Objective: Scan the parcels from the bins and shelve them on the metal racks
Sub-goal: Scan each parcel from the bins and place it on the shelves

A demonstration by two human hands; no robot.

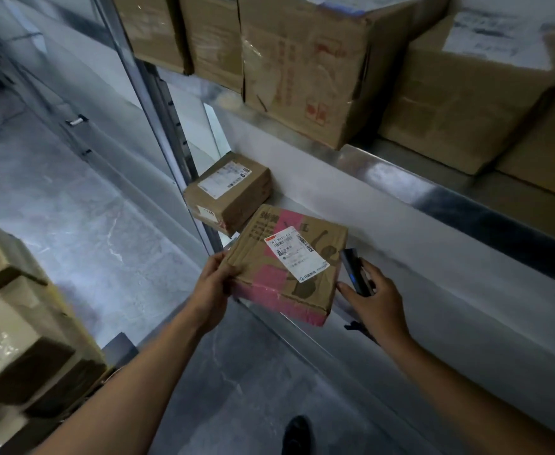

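Dim storeroom around me.
Grey mottled floor (82,205) at my nine o'clock; pale wall (302,165) at twelve.

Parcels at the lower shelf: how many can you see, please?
2. One small brown box sits at the left end of the lower shelf; one pink-printed box is held by the left hand at its front edge. More may be hidden.

parcel warehouse or sorting depot: metal racks (433,178) loaded with taped cardboard boxes (302,67), labelled parcels (228,192) on a lower shelf, bare grey concrete floor (72,198), more stacked cartons (16,339) alongside.
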